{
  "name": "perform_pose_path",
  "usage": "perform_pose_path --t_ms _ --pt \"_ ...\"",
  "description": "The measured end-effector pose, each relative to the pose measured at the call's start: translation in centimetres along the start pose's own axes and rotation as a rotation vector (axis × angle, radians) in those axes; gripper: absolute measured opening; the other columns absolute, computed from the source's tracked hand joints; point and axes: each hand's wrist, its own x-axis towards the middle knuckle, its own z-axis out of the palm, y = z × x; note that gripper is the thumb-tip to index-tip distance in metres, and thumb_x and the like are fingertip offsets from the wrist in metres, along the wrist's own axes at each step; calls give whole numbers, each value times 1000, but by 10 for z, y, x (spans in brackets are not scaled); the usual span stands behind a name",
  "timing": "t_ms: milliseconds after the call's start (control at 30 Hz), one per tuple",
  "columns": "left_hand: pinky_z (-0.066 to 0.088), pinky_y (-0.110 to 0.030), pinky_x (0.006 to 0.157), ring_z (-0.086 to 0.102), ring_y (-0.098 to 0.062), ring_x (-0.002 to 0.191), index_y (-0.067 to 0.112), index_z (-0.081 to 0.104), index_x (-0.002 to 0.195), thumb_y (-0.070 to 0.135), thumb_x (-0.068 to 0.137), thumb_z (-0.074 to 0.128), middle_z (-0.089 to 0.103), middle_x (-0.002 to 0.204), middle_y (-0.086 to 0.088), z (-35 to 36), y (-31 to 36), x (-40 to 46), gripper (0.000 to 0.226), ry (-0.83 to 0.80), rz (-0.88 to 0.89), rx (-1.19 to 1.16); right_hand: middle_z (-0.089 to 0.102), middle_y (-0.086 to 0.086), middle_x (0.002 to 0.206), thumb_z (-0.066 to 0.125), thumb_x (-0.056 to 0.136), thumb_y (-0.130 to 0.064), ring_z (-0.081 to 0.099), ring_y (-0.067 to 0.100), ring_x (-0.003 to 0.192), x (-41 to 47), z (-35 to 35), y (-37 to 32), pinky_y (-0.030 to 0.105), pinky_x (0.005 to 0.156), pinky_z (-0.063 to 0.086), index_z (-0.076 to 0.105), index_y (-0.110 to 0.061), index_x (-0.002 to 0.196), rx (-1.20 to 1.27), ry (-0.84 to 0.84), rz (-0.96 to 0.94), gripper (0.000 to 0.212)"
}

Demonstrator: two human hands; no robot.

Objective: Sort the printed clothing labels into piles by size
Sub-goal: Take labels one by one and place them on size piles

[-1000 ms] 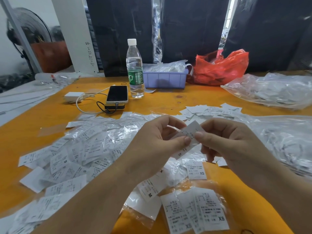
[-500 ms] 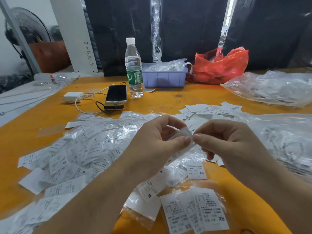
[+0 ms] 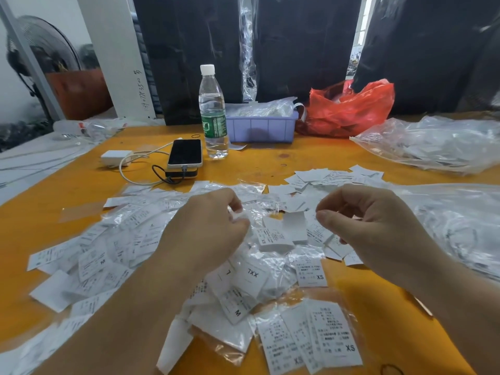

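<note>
One orange table (image 3: 270,163) carries scattered labels (image 3: 130,239); three XS labels (image 3: 311,336) lie nearest. Two hands hover above: left hand (image 3: 208,228) pinches clear plastic, right hand (image 3: 373,220) has fingers curled, seemingly holding nothing.

White labels (image 3: 276,236) printed in black are lying between the hands on an orange table (image 3: 297,161); beyond them, a red bag (image 3: 349,109) and lilac bin (image 3: 261,128) are sitting.
</note>
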Motion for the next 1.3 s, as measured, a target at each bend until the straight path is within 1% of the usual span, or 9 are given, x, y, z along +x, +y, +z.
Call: perform_pose_path --t_ms 200,400,500,667,900,1067,1167,1233,1300 --pt "39 -34 95 45 -15 114 34 56 119 38 87 66 51 121 10 4 0 0 34 156 125 255 56 -18 89 60 91 -24 49 3 87 2 1 16 26 75 47 66 -27 99 -600 -165 5 11" --pt "26 -29 104 29 -7 126 38 58 118 47 93 53 43 132 17 25 13 -15 27 -73 408 174 42 -19 130 53 93 -33 27 7 123 -1 8 19 25 99 33 45 -37 138 -650 -318 57 45" --pt "22 -32 108 24 -11 133 36 59 121 44 97 46 40 143 13 35 12 -13 28 -147 465 270 37 -21 137 45 98 -36 24 7 128 -2 12 19 26 103 29 41 -41 139 -678 -386 50 42" --pt "27 -32 98 44 -11 112 38 53 127 41 96 52 60 119 16 36 8 -7 31 -90 445 274 49 -19 120 45 99 -36 36 7 116 -2 12 18 22 94 35 59 -35 116 -672 -367 -20 22" --pt "38 -32 96 57 -11 100 27 73 98 16 90 62 70 101 12 31 17 -9 17 133 482 44 52 -20 115 58 92 -33 38 0 110 -2 13 18 21 87 35 59 -33 120 -553 -228 -91 28" --pt "31 -7 89 43 3 114 34 73 81 10 89 64 54 120 20 32 21 -15 26 91 444 -257 66 -12 82 65 86 -36 61 6 79 -3 9 11 26 68 51 63 -42 106 -123 -276 -129 21" --pt "41 -10 82 53 2 103 33 73 80 7 88 63 59 108 19 29 23 -16 30 64 441 -327 63 4 68 65 87 -35 57 24 61 -4 10 8 40 57 47 67 -41 102 60 -318 -119 16" --pt "46 -19 75 59 -2 92 32 74 84 2 88 59 65 93 17 28 23 -17 33 12 455 -340 62 5 66 66 88 -29 54 26 60 -3 10 9 37 54 44 69 -36 100 120 -291 -103 14" --pt "45 -15 69 60 -2 87 28 74 87 -2 87 53 67 87 15 27 23 -19 36 2 462 -354 63 3 66 68 88 -19 53 20 58 -3 10 9 32 54 43 70 -34 98 133 -272 -91 18"
